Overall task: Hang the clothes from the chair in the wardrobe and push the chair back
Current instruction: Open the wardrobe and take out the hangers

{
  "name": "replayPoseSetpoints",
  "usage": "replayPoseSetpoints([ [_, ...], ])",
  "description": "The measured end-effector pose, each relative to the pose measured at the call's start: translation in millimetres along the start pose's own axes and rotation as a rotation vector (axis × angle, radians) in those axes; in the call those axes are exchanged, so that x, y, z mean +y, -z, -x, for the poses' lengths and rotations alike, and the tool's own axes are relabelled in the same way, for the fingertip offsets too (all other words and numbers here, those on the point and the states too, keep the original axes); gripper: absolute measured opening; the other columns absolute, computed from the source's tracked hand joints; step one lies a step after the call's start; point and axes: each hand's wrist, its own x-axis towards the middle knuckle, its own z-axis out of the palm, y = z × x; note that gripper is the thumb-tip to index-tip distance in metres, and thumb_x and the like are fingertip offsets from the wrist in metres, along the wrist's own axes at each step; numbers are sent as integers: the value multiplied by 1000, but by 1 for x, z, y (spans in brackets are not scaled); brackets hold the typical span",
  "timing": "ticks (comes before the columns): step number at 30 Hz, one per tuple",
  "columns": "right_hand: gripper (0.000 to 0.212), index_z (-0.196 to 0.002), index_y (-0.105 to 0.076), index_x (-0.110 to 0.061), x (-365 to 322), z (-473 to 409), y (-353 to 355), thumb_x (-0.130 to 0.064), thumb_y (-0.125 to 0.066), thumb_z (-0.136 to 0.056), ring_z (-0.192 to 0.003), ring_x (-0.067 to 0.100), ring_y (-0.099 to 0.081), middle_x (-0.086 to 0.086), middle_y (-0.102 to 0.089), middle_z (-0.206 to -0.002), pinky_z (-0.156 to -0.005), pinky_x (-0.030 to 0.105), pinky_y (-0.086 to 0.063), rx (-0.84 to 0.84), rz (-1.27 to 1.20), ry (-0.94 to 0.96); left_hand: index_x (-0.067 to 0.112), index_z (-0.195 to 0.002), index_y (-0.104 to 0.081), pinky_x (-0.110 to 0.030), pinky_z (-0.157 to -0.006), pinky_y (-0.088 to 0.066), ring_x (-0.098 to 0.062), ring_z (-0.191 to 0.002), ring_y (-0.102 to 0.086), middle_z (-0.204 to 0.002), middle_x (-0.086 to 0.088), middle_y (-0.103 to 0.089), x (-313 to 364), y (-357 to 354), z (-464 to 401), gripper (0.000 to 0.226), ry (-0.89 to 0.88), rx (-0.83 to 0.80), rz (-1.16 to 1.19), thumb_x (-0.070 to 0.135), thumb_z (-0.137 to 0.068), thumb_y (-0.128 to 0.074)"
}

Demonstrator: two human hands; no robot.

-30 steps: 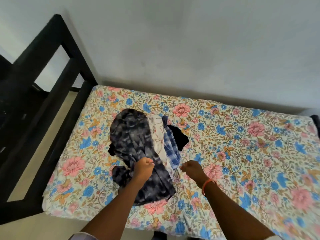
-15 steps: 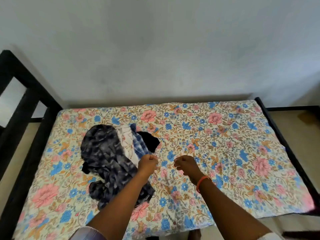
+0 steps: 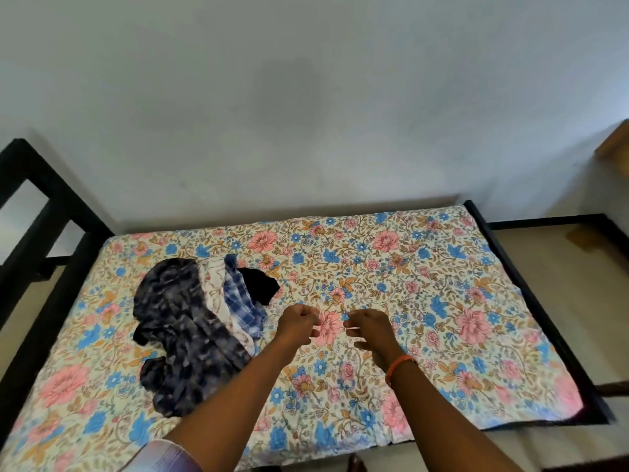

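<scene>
A pile of clothes (image 3: 190, 332) lies on the left half of a bed with a floral sheet (image 3: 425, 294). On top is a dark blue mottled garment, with a cream piece, a blue checked shirt (image 3: 238, 301) and a black piece (image 3: 258, 284) beside it. My left hand (image 3: 297, 323) hovers just right of the pile, curled into a fist with nothing in it. My right hand (image 3: 369, 330), with an orange band on its wrist, is close beside it, fingers loosely apart and holding nothing. No chair or wardrobe is in view.
The bed has a black frame, with a tall barred end (image 3: 37, 212) on the left and a low rail (image 3: 531, 294) on the right. A plain wall stands behind it. A wooden corner (image 3: 614, 148) shows at the far right, above pale floor.
My left hand has let go of the dark garment and moved right, off the pile. The view has swung right and up, showing the bed's right end.
</scene>
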Motion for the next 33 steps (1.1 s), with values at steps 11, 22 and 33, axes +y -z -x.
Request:
replayPoseSetpoints([
  [11,14,-102,-67,-8,19,24,55,-19,-59,-97,-73,21,-63,10,-71,-91,-59,30,-46,98,-162,-24,11,-107,-62,-31,-61,-47,-21,-71,-62,-98,-9,-69,9,-70,16,17,-50,-123,-3,23,-102,-52],
  [22,6,-94,-65,-14,65,153,262,-17,-59,-95,-64,12,-64,5,-72,-86,-58,26,-46,754,-502,87,12,-98,-63,-27,-56,-41,-17,-62,-59,-85,-3,-69,79,-297,97,13,-258,-729,-222,19,-101,-52],
  [33,13,-98,-67,-10,180,333,477,-21,-61,-95,-70,14,-64,4,-75,-86,-62,30,-49,1219,-699,160,15,-92,-64,-19,-52,-46,-10,-61,-62,-84,1,-71,62,-544,304,11,-491,-1088,-375,21,-98,-56],
])
